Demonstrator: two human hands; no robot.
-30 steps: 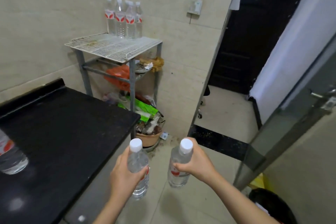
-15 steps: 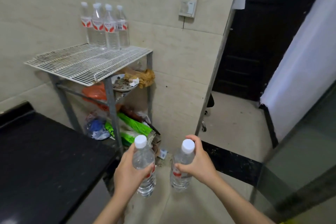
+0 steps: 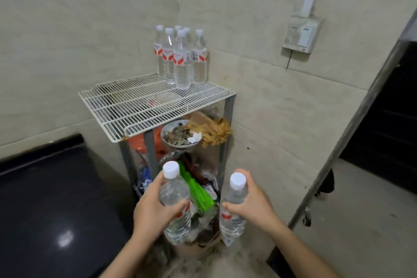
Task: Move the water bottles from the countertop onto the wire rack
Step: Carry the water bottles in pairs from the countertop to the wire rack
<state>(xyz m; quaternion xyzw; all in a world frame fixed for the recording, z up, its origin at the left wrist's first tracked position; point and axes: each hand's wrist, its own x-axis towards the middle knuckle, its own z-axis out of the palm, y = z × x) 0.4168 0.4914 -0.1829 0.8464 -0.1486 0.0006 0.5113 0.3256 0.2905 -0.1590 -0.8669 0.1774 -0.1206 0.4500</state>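
My left hand [image 3: 153, 211] grips a clear water bottle [image 3: 174, 196] with a white cap and a red label, held upright. My right hand [image 3: 253, 207] grips a second water bottle [image 3: 233, 223] of the same kind. Both bottles hang in front of and below the white wire rack [image 3: 140, 108]. Several more water bottles [image 3: 180, 58] stand grouped at the rack's back right corner, against the tiled wall. The front and left of the rack's top are bare wire.
The black countertop [image 3: 54, 201] lies at lower left, beside the rack. Under the rack sit a bowl of scraps [image 3: 180, 137], yellow-brown cloth [image 3: 214, 131], a green packet [image 3: 196, 192] and other clutter. A wall switch box [image 3: 301, 34] and a metal door frame [image 3: 352, 124] are right.
The view has swung and closed in so the rack now sits straight ahead. Both hands still hold their bottles, which have come nearer to the rack.
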